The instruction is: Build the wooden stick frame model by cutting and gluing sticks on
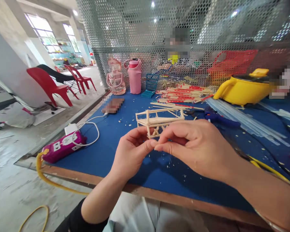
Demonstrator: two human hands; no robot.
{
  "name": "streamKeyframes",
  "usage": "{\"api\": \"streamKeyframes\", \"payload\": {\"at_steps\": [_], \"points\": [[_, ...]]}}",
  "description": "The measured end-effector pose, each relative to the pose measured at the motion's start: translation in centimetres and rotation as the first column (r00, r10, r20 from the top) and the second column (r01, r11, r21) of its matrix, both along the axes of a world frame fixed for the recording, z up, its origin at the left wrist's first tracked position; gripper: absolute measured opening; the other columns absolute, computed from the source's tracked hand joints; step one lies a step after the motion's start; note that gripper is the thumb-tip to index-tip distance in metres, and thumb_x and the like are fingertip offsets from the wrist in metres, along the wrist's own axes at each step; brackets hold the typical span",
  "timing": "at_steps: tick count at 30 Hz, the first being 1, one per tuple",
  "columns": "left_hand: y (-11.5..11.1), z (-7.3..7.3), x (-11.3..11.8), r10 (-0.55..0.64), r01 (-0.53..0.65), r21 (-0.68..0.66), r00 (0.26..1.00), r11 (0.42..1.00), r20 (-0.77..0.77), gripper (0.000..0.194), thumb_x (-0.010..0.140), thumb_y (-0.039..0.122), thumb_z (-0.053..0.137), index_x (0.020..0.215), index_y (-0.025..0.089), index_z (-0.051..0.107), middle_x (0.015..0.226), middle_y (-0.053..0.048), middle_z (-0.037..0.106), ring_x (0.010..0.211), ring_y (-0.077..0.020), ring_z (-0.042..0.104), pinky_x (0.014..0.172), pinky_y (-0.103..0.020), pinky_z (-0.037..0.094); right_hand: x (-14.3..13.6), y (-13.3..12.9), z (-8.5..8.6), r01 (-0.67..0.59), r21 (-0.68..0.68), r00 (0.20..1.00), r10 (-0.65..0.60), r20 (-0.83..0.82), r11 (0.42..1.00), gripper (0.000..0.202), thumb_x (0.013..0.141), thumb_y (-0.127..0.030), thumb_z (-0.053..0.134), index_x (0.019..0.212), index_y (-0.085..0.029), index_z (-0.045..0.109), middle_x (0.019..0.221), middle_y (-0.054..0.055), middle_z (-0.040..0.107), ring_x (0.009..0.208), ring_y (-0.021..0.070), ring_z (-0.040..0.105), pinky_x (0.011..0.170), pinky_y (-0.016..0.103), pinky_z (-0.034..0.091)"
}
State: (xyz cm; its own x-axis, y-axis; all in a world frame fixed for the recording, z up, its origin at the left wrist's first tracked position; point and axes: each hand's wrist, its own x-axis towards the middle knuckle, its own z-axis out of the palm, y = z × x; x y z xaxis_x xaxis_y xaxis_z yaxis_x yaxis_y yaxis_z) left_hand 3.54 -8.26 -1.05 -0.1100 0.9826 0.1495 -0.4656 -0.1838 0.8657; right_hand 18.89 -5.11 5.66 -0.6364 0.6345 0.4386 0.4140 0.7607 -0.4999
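Observation:
A small frame of pale wooden sticks (159,120) is held up over the blue tabletop, its long side running left to right. My left hand (135,146) grips the frame's near left corner, with thumb and fingers closed round it. Close beside it, my right hand (193,145) is closed in a pinch, thumb against forefinger, at the frame's lower front edge. Its fingertips meet my left thumb, and whatever they pinch is too small to make out. The right hand covers much of the frame's right lower part.
Behind lies a pile of red-marked sticks (183,94). To the right are a blue-handled tool (219,117), clear glue sticks (251,120) and a yellow pot (246,90). At left sit a purple power strip (64,146) and a phone (113,105); pink bottles (134,77) stand against the mesh screen.

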Motion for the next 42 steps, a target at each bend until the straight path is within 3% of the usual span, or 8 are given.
{"api": "streamKeyframes", "payload": {"at_steps": [8, 11, 15, 19, 24, 28, 35, 42], "points": [[0.3, 0.6, -0.9, -0.002, 0.008, 0.04, 0.987, 0.999, -0.162, 0.023, 0.066, 0.017, 0.081, 0.088, 0.022, 0.074, 0.083, 0.003, 0.074, 0.073, -0.0069, 0.064, 0.07, -0.015, 0.05, 4.0, 0.5, 1.1, 0.129, 0.229, 0.991, -0.134, 0.005, 0.965, 0.023, 0.088, -0.032, 0.057, 0.07, -0.023, 0.066, 0.058, -0.003, 0.06, 0.051, 0.0089, 0.053, 0.05, 0.024, 0.036], [1.3, 2.3, -1.7, -0.018, 0.044, 0.072, 0.948, 0.996, -0.317, 0.022, 0.069, 0.02, 0.079, 0.09, 0.022, 0.076, 0.083, 0.0, 0.074, 0.071, -0.0085, 0.063, 0.069, -0.018, 0.05, 5.4, 2.5, 1.3, 0.196, 0.1, 0.98, -0.197, 0.001, 0.975, 0.036, 0.092, -0.046, 0.045, 0.071, -0.023, 0.063, 0.05, -0.004, 0.046, 0.044, 0.0098, 0.041, 0.044, 0.026, 0.03], [4.1, 5.0, -2.5, -0.037, 0.135, 0.148, 0.847, 0.98, -0.531, 0.023, 0.073, 0.023, 0.075, 0.095, 0.018, 0.076, 0.077, -0.003, 0.072, 0.064, -0.0111, 0.059, 0.063, -0.022, 0.049, 5.7, 4.2, 0.0, 0.248, -0.061, 0.969, -0.248, 0.004, 0.967, 0.032, 0.077, -0.051, 0.066, 0.087, -0.023, 0.053, 0.06, -0.006, 0.043, 0.052, 0.0106, 0.038, 0.047, 0.025, 0.03], [7.2, 6.3, -2.9, 0.005, 0.152, 0.205, 0.792, 0.967, -0.611, 0.021, 0.073, 0.024, 0.074, 0.092, 0.016, 0.077, 0.062, -0.001, 0.065, 0.053, -0.0098, 0.05, 0.052, -0.022, 0.044, 6.0, 4.5, -1.3, 0.234, -0.259, 0.919, -0.3, -0.257, 0.937, 0.021, 0.083, -0.04, 0.061, 0.086, -0.025, 0.046, 0.067, -0.005, 0.04, 0.056, 0.011, 0.038, 0.05, 0.025, 0.034], [8.0, 5.3, -3.0, 0.056, 0.117, 0.255, 0.813, 0.96, -0.58, 0.019, 0.074, 0.028, 0.074, 0.09, 0.018, 0.077, 0.062, -0.001, 0.065, 0.054, -0.0093, 0.05, 0.053, -0.021, 0.043, 7.1, 4.9, -2.1, 0.099, -0.545, 0.817, -0.381, -0.433, 0.833, 0.007, 0.085, -0.02, 0.047, 0.082, -0.026, 0.048, 0.072, -0.002, 0.048, 0.055, 0.0111, 0.043, 0.048, 0.026, 0.036], [7.3, 3.8, -3.4, 0.135, 0.026, 0.292, 0.845, 0.956, -0.517, 0.021, 0.077, 0.031, 0.072, 0.095, 0.021, 0.076, 0.073, -0.002, 0.07, 0.058, -0.009, 0.053, 0.057, -0.019, 0.045, 7.0, 5.3, -2.6, 0.094, -0.623, 0.77, -0.453, -0.449, 0.776, 0.006, 0.086, -0.022, 0.05, 0.081, -0.023, 0.054, 0.067, -0.002, 0.056, 0.055, 0.0097, 0.048, 0.049, 0.024, 0.039], [6.5, 2.7, -3.8, 0.091, 0.039, 0.285, 0.899, 0.958, -0.428, 0.023, 0.081, 0.036, 0.067, 0.097, 0.02, 0.074, 0.076, -0.003, 0.068, 0.062, -0.0103, 0.055, 0.061, -0.021, 0.046, 6.4, 5.2, -2.5, 0.16, -0.555, 0.704, -0.488, -0.516, 0.816, 0.016, 0.085, -0.032, 0.063, 0.097, -0.022, 0.058, 0.083, 0.004, 0.07, 0.062, 0.0116, 0.062, 0.049, 0.022, 0.047], [5.4, 2.8, -2.4, 0.127, -0.008, 0.29, 0.91, 0.957, -0.394, 0.018, 0.079, 0.031, 0.07, 0.093, 0.02, 0.075, 0.079, -0.004, 0.07, 0.06, -0.0096, 0.054, 0.057, -0.021, 0.046, 6.3, 4.2, -2.6, 0.305, -0.4, 0.708, -0.487, -0.511, 0.864, 0.015, 0.079, -0.037, 0.07, 0.082, -0.023, 0.065, 0.074, 0.002, 0.072, 0.06, 0.014, 0.067, 0.052, 0.023, 0.056]]}}
